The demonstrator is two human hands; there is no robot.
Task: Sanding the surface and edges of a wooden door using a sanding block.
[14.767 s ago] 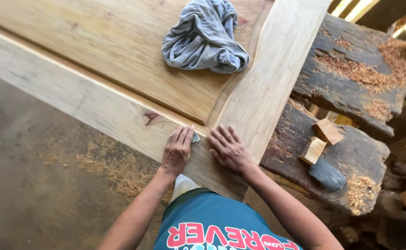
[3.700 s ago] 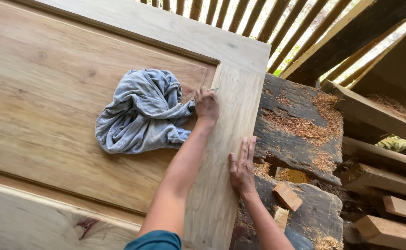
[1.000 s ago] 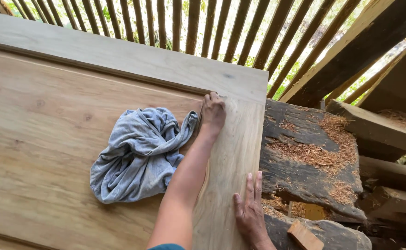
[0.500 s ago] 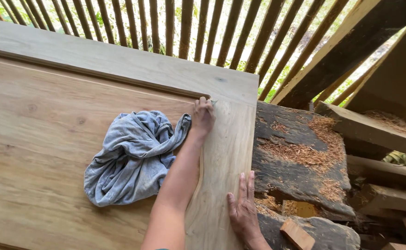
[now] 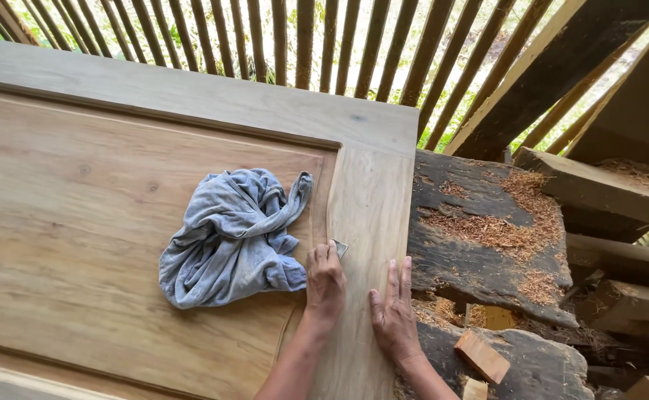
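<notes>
A large pale wooden door [image 5: 117, 222] lies flat before me, its right stile [image 5: 369, 215] running toward me. My left hand [image 5: 325, 281] presses a small piece of sandpaper [image 5: 340, 247] onto the stile's inner edge, beside the panel groove. Flat on the stile's outer edge rests my right hand [image 5: 393, 311], fingers spread and holding nothing. A crumpled grey cloth [image 5: 232, 237] lies on the panel, touching my left hand's side.
A dark rough slab [image 5: 487, 237] strewn with wood shavings sits right of the door. Small wooden blocks [image 5: 481, 355] lie near my right wrist. Vertical slats [image 5: 265, 37] stand beyond the door, with stacked beams [image 5: 598, 185] at the right.
My left hand has slid down the stile toward me, from beside the cloth's top to its lower right. My right hand stays braced on the stile edge.
</notes>
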